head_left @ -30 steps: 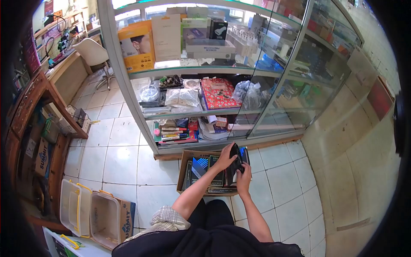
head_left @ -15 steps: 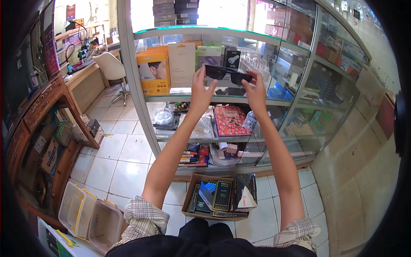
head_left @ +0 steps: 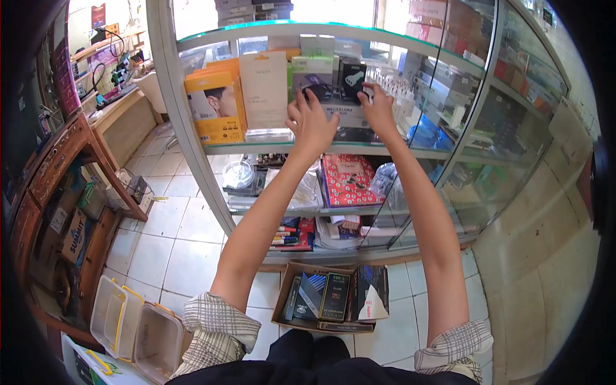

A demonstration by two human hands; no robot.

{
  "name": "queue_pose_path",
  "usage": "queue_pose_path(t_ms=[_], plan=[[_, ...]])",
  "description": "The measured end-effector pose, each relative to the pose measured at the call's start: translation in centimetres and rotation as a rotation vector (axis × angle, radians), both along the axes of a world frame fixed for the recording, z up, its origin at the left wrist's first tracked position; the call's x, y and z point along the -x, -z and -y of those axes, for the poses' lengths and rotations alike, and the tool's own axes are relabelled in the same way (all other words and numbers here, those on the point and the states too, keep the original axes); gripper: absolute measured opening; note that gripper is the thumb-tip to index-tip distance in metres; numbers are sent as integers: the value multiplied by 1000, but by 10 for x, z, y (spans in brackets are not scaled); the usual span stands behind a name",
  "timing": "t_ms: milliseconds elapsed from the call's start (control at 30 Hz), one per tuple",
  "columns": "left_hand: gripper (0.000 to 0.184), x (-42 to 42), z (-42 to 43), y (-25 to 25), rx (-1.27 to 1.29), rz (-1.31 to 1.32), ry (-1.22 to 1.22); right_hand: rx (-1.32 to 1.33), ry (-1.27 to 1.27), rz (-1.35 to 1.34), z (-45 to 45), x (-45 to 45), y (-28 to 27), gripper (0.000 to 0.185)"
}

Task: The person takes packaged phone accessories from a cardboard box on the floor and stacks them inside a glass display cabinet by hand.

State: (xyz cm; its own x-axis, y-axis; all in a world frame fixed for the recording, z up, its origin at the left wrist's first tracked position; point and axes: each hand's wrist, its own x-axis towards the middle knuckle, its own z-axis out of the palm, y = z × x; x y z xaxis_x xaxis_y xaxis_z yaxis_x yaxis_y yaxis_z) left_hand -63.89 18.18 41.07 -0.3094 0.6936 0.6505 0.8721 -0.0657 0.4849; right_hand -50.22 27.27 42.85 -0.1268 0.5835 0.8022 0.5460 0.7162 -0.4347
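Both my hands reach into the glass cabinet at the middle shelf. Dark sunglasses [head_left: 316,95] are between them, partly hidden by my fingers and hard to separate from the dark packaging behind. My left hand [head_left: 313,125] has its fingers curled at the left end of the sunglasses. At the other end, my right hand [head_left: 380,110] pinches with thumb and forefinger. Just behind stand a black box [head_left: 353,74] and a green and grey box [head_left: 312,67]. A grey-white box with upside-down "PROTECTOR" lettering [head_left: 350,117] lies below the sunglasses.
Orange boxes [head_left: 218,109] and a cream box [head_left: 264,93] stand left on this shelf. Lower down is a red floral box [head_left: 350,183]. A carton [head_left: 280,314] of dark boxes sits on the floor by my legs. Plastic tubs [head_left: 157,337] lie left.
My hands have carried the sunglasses deeper into the shelf, slightly lower in view. My left hand has turned, showing more of its back. The view has shifted a little.
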Motion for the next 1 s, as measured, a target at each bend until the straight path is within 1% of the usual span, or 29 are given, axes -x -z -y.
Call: queue_pose_path(t_ms=[33, 100, 133, 167, 200, 233, 300, 367, 433, 467, 500, 567, 600, 633, 667, 700, 733, 767, 833, 867, 900, 967, 1000], plan=[[79, -3, 12, 1, 19, 3, 3, -95, 20, 35, 12, 0, -2, 30], [68, -7, 45, 7, -211, -161, -23, -242, -31, 19, 56, -11, 6, 30], [68, -9, 66, 13, -176, -156, -7, -206, -18, 24, 91, -24, 7, 30], [62, -11, 91, 21, -276, -134, 143, -196, -63, 41, 133, -40, 10, 30], [57, -16, 113, 38, -369, -101, 297, -176, -104, 55, 166, -53, 26, 30], [57, -22, 129, 64, -319, -82, 321, -123, -82, 62, 187, -68, 55, 30], [50, -35, 154, 125, -133, 123, 522, 29, -13, 80, 222, -103, 114, 32], [54, -60, 168, 201, 81, 393, 648, 261, 119, 118, 249, -131, 187, 38], [60, -96, 184, 275, 308, 671, 714, 428, 260, 41, 266, -158, 274, 49], [65, -112, 192, 301, 402, 708, 705, 536, 247, -28, 275, -168, 313, 55], [71, -125, 198, 321, 491, 741, 696, 638, 233, -99, 284, -176, 339, 61], [77, -145, 208, 353, 539, 707, 637, 901, 131, -225, 304, -175, 355, 66], [76, -152, 215, 351, 657, 807, 593, 993, 91, -270, 309, -174, 357, 64], [76, -158, 218, 362, 658, 803, 598, 990, 95, -274, 311, -173, 356, 64], [74, -162, 218, 374, 636, 876, 636, 1016, 16, -380, 313, -171, 354, 62], [72, -165, 218, 375, 612, 948, 672, 1040, -66, -486, 315, -170, 353, 59], [65, -167, 218, 377, 612, 990, 668, 1043, -63, -472, 315, -170, 353, 56], [65, -164, 218, 378, 615, 983, 667, 1042, -65, -479, 316, -168, 354, 56], [64, -162, 217, 372, 574, 1135, 803, 982, -51, -483, 320, -165, 352, 55], [64, -162, 219, 368, 570, 1135, 806, 977, -52, -482, 322, -165, 349, 55], [62, -159, 221, 360, 523, 1148, 840, 935, -49, -484, 326, -160, 338, 55], [61, -151, 229, 327, 456, 1158, 870, 883, -61, -479, 334, -151, 310, 55], [61, -144, 237, 296, 407, 1134, 906, 843, -103, -512, 340, -145, 291, 55]])
